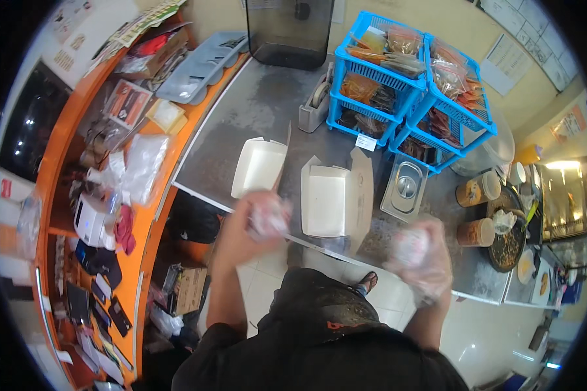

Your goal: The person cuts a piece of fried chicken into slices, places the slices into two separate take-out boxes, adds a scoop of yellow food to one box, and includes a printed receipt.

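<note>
My left hand [244, 232] grips a small bundle [270, 217] in whitish, red-tinged wrapping, blurred by motion. In my right hand [436, 261], which seems covered by a thin clear plastic glove, is a similar wrapped bundle [410, 248]. What either wrapping contains cannot be made out. Both hands are raised around the counter's front edge. Just beyond the left one stands an open white-lined paperboard box [260, 165]. A second open paperboard box [324, 201] stands between the hands, its lid flap folded out to the right.
Blue plastic rack baskets [379, 73] hold bagged packets at the back. A steel pan lid [405, 188], a tape dispenser [315, 105] and lidded tubs [477, 188] stand on the steel counter [225, 141]. An orange shelf [149, 234] with a white printer [94, 221] borders the left.
</note>
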A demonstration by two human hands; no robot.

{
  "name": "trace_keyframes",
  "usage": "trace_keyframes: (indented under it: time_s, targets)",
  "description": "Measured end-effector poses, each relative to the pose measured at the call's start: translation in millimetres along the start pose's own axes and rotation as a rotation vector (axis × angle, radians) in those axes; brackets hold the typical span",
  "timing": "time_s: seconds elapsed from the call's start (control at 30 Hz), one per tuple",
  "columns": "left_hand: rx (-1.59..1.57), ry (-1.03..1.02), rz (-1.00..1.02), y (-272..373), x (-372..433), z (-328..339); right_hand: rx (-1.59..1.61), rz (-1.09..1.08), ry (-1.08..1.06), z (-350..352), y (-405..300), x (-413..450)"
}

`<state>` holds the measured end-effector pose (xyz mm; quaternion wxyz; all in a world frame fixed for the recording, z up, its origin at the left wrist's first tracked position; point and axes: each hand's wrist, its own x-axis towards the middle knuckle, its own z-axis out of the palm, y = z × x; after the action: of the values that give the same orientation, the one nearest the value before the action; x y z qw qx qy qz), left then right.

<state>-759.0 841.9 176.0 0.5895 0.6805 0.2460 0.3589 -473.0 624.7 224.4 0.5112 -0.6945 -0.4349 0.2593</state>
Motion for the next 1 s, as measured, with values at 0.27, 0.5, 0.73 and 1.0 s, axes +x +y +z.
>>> trace_keyframes:
  time_s: [0.27,0.5,0.73,1.0]
  targets:
    - [0.797,-0.174,0.023,-116.6,117.6,-91.8,-0.989,0.506,-0.303,198.0,74.0,136.6]
    - [0.822,-0.047,0.051,-176.5,129.3,-95.9,-0.774,0.319,0.092,248.9,145.6,148.5]
    - [0.654,0.135,0.24,-41.9,84.3,-31.8,-0.66,-0.052,-0.017,192.4,11.9,16.6]
    - [0.224,-0.712,0.708,42.3,-16.5,211.5,-0.566,0.337,0.511,43.2,36.8,-201.3]
